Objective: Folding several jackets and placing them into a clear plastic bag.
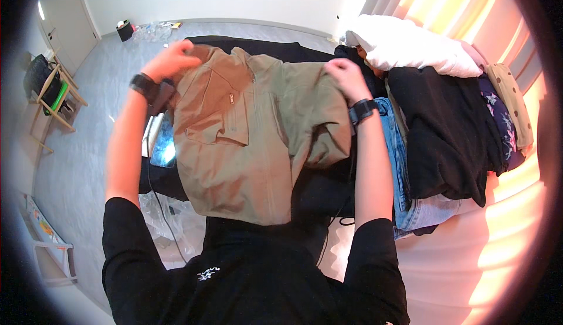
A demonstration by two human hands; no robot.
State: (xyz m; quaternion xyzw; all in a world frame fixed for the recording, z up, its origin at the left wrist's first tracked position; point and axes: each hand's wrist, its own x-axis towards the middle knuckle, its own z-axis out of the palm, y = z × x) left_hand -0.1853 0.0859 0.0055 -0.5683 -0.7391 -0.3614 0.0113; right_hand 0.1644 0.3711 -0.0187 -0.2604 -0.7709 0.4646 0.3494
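Observation:
An olive-brown jacket with a zipped pocket lies spread in front of me over a black cloth. Its left part is bunched and folded inward, and the right sleeve bends down in creases. My left hand is at the jacket's upper left edge, thumb and fingers apart beside the fabric. At the upper right shoulder, my right hand has its fingers closed on the cloth; part of the grip is hidden. Both wrists wear dark bands.
To the right stands a clothing pile: blue jeans, a black garment, a white garment and a dotted tan one. A phone-like shiny object lies left of the jacket, near a thin cable. A wooden chair stands far left.

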